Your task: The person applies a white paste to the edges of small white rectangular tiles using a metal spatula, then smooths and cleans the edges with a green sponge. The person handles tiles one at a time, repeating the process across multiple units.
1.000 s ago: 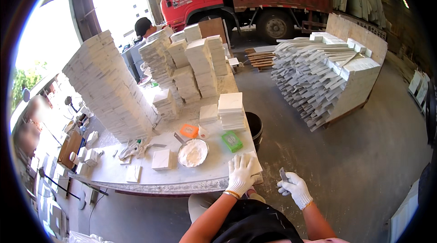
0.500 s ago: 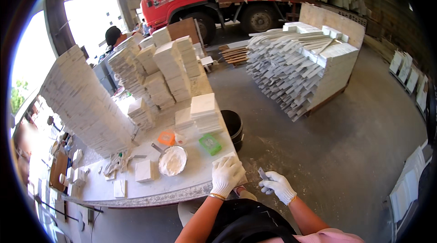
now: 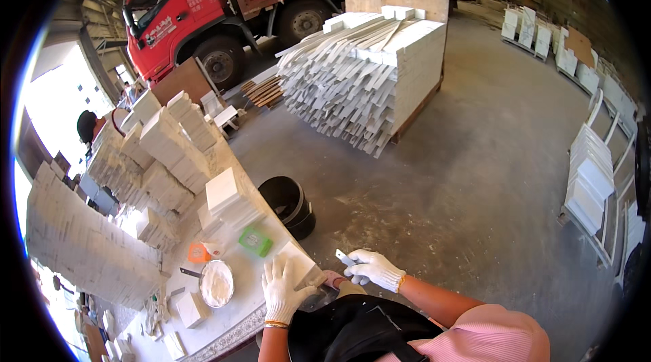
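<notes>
My left hand (image 3: pixel 282 292), in a white knit glove, has its fingers stretched and spread at the near corner of the work table. Fingers and thumb rest against a pale stone tile (image 3: pixel 298 264); whether they grip it, I cannot tell. In my right glove (image 3: pixel 371 271), held off the table's right side, is a small putty knife (image 3: pixel 344 257) with its blade pointing up and left. A round bowl of white paste (image 3: pixel 217 283) stands left of my left hand, a dark-handled tool (image 3: pixel 190 272) at its rim. Beyond that hand lie a green box (image 3: pixel 255 242) and an orange container (image 3: pixel 199 252).
Tall tile stacks (image 3: pixel 88 233) line the table's left and far parts. A black bucket (image 3: pixel 288 206) stands beside its right edge. Across the floor are a pallet of stone strips (image 3: pixel 352 77), a red truck (image 3: pixel 180 16) and slab racks (image 3: pixel 588 172). Another person (image 3: pixel 89 126) is at far left.
The view has swung right, so the table sits further left. My left hand has slid off the tile's top to its left side, fingers spreading. The putty knife remains in my right hand.
</notes>
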Demonstrator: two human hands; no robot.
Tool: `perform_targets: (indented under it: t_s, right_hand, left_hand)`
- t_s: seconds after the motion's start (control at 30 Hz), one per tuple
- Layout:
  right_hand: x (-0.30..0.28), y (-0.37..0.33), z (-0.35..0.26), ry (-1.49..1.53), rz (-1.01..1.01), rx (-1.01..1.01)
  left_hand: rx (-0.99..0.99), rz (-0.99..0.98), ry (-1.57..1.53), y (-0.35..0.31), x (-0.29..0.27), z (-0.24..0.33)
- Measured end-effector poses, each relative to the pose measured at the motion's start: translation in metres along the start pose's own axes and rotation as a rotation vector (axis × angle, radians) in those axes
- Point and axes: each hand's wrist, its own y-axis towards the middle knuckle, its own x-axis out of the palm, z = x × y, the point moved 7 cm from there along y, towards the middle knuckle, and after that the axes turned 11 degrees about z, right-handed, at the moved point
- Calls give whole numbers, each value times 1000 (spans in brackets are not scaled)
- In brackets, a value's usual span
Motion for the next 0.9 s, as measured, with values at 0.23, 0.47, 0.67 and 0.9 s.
perform_targets:
  t_s: [0.23, 0.47, 0.67, 0.9]
  right_hand:
    - [12, -3, -16, 56, -42, -53]
    - [2, 7, -6, 35, -18, -78]
    - [17, 0, -68, 2, -64, -216]
    - [54, -7, -99, -307, -273, -258]
  left_hand:
    - [-132, -182, -23, 32, 5, 7]
    - [-317, -157, -343, 37, -7, -11]
    - [-718, -317, -1445, 15, -18, 9]
    - [-781, -510, -1727, -26, 5, 27]
